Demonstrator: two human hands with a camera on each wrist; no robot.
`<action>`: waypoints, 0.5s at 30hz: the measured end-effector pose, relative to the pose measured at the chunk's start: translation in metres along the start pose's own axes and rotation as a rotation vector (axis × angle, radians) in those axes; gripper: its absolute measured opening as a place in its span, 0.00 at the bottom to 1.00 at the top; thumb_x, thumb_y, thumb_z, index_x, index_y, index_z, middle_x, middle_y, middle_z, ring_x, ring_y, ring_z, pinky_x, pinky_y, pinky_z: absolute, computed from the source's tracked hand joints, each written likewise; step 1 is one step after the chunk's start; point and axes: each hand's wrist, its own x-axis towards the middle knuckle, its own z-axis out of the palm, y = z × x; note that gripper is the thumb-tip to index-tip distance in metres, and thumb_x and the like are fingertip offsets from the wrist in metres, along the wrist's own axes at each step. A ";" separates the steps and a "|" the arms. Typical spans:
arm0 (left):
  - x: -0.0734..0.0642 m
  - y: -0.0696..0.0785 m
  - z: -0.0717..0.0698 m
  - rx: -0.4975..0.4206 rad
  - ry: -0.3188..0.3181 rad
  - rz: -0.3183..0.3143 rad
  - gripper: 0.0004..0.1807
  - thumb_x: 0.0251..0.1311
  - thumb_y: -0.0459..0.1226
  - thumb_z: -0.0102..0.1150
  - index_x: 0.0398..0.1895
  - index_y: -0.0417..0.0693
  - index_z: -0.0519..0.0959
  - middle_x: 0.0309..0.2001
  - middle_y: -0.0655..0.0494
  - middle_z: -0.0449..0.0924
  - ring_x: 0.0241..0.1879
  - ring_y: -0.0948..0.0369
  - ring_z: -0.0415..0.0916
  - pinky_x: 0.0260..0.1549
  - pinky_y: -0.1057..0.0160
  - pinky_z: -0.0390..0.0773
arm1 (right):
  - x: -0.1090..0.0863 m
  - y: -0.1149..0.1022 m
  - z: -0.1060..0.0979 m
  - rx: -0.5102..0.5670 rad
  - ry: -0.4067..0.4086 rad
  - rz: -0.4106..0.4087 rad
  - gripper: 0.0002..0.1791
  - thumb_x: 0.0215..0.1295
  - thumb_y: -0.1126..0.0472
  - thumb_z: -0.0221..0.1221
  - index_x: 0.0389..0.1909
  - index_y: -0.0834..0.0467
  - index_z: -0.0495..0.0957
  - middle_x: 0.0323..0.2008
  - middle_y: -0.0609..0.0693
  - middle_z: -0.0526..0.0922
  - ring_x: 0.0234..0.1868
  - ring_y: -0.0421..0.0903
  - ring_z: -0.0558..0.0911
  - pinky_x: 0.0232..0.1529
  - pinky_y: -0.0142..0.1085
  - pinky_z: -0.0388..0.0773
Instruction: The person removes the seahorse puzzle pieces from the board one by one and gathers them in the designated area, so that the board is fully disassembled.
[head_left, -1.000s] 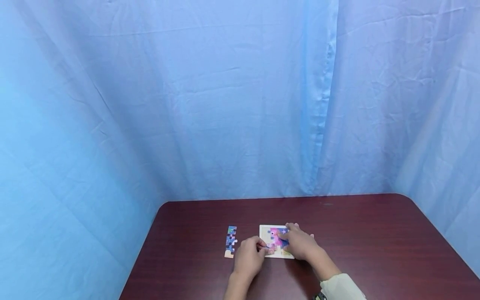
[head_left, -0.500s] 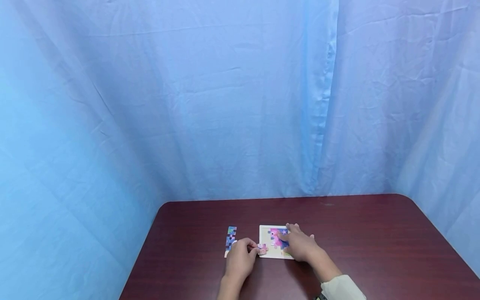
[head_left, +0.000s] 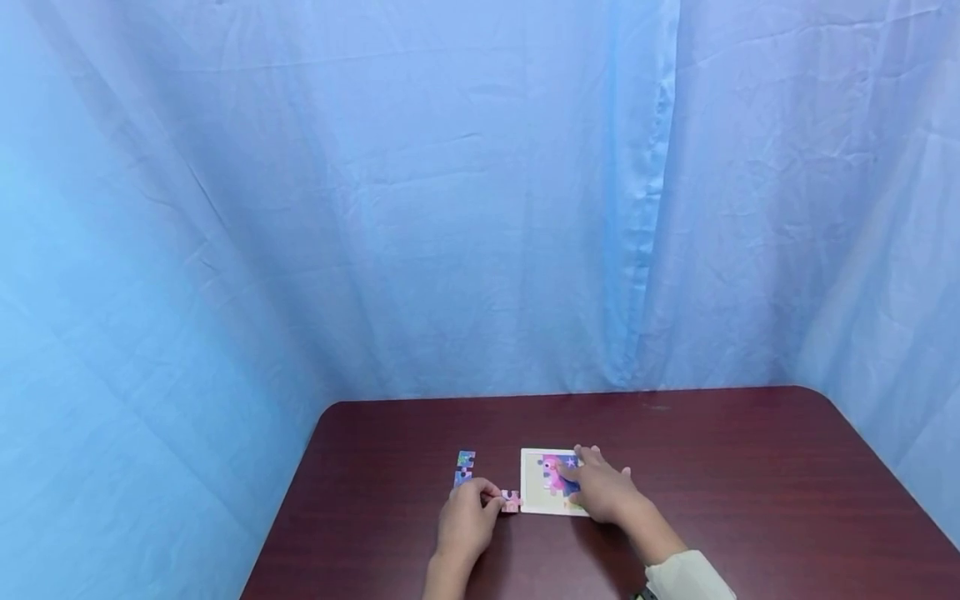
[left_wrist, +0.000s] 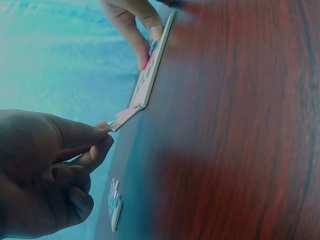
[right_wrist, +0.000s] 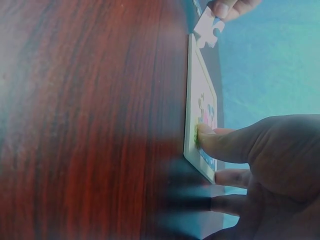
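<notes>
My left hand point(head_left: 467, 521) pinches a pink jigsaw piece point(head_left: 511, 501) between thumb and forefinger, just off the left edge of the white-rimmed puzzle board point(head_left: 557, 513). Tilted, the piece point(right_wrist: 204, 30) shows its pale back in the right wrist view, one end at the board's corner. My right hand point(head_left: 602, 487) rests on the board's right side, fingers spread. Its thumb point(right_wrist: 217, 145) presses on the pieces there. Beneath that hand a pink and blue picture point(head_left: 551, 471) partly shows; the board's left part is bare and pale.
Left of the board lies a column of blue jigsaw pieces point(head_left: 464, 467), its lower part hidden by my left hand. The dark red-brown table point(head_left: 750, 483) has rounded far corners. Blue curtains point(head_left: 480, 250) hang behind it and along both sides.
My left hand has drawn the pink piece leftward, from over the board to outside its left edge. The bared spot shows the pale base. My right hand stays in place.
</notes>
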 end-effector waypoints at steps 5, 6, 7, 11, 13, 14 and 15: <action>-0.002 -0.003 -0.006 0.003 -0.002 0.001 0.06 0.58 0.35 0.74 0.28 0.54 0.85 0.24 0.67 0.81 0.24 0.71 0.70 0.27 0.65 0.70 | 0.001 0.002 0.002 -0.005 0.003 0.000 0.31 0.70 0.62 0.66 0.74 0.53 0.74 0.81 0.66 0.61 0.83 0.71 0.55 0.66 0.84 0.53; -0.002 -0.004 -0.007 0.004 -0.003 0.000 0.06 0.58 0.35 0.74 0.29 0.54 0.85 0.24 0.67 0.81 0.24 0.71 0.70 0.27 0.65 0.70 | 0.001 0.002 0.002 -0.007 0.006 -0.002 0.31 0.69 0.63 0.66 0.74 0.53 0.75 0.80 0.66 0.61 0.83 0.71 0.56 0.66 0.84 0.53; -0.002 -0.005 -0.009 0.005 -0.005 0.000 0.06 0.58 0.35 0.74 0.29 0.54 0.85 0.24 0.66 0.81 0.24 0.71 0.71 0.27 0.65 0.70 | 0.001 0.002 0.002 -0.007 0.007 -0.002 0.31 0.69 0.63 0.66 0.73 0.53 0.75 0.80 0.67 0.61 0.83 0.71 0.56 0.66 0.84 0.53; -0.001 -0.009 -0.013 0.033 -0.016 0.005 0.03 0.60 0.34 0.73 0.31 0.53 0.88 0.27 0.64 0.84 0.27 0.68 0.74 0.28 0.62 0.73 | 0.001 0.001 0.001 -0.005 0.005 0.000 0.31 0.69 0.63 0.66 0.73 0.53 0.75 0.81 0.66 0.61 0.83 0.71 0.55 0.66 0.84 0.53; 0.000 -0.010 -0.016 0.048 -0.013 0.010 0.03 0.60 0.34 0.72 0.32 0.52 0.89 0.30 0.61 0.86 0.29 0.66 0.78 0.30 0.59 0.75 | 0.001 0.001 0.000 -0.005 0.004 0.003 0.31 0.69 0.63 0.66 0.73 0.53 0.75 0.81 0.66 0.61 0.83 0.70 0.55 0.66 0.84 0.52; 0.000 -0.011 -0.017 0.054 -0.012 0.007 0.03 0.60 0.34 0.72 0.32 0.52 0.89 0.32 0.59 0.88 0.31 0.64 0.80 0.31 0.57 0.77 | 0.001 0.001 0.000 -0.007 0.003 0.004 0.31 0.69 0.63 0.66 0.73 0.53 0.75 0.81 0.66 0.61 0.83 0.70 0.55 0.66 0.84 0.53; 0.000 -0.011 -0.018 0.060 -0.008 0.003 0.03 0.60 0.33 0.72 0.33 0.52 0.90 0.33 0.58 0.89 0.33 0.62 0.82 0.32 0.56 0.78 | 0.002 0.001 0.000 -0.009 0.005 0.003 0.31 0.69 0.63 0.66 0.73 0.53 0.75 0.80 0.66 0.61 0.83 0.70 0.56 0.66 0.84 0.53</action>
